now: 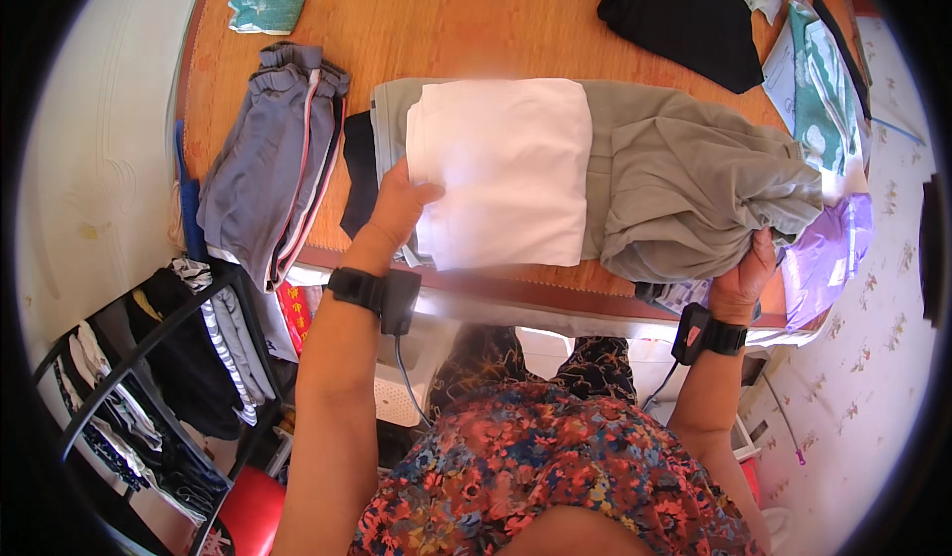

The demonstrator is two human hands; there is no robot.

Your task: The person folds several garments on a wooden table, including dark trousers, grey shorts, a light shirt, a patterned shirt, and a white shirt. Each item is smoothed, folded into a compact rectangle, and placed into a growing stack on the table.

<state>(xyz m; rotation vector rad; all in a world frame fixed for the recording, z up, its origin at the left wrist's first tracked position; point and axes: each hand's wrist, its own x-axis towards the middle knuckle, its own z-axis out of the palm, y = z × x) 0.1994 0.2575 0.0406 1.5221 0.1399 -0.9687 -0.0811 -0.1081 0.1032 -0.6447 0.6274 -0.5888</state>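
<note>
A grey-green garment (684, 169) lies stretched across the near part of the table, its right end bunched and gathered. On its left half rests a flat white rectangle (506, 174), apparently a folded cloth with layered edges on the left. My left hand (400, 207) grips the left edge of this white folded cloth, thumb on top and fingers hidden beneath. At the lower right, my right hand (746, 276) is closed on the gathered end of the grey-green garment. Black fabric (359, 174) pokes out from under the garment's left end.
Grey trousers with striped sides (273, 149) lie at the table's left. Black folded cloth (684, 20) is at the back right. Teal-patterned packages (823, 90) and a purple plastic bag (828, 258) line the right edge. A black rack with clothes (149, 368) stands below left.
</note>
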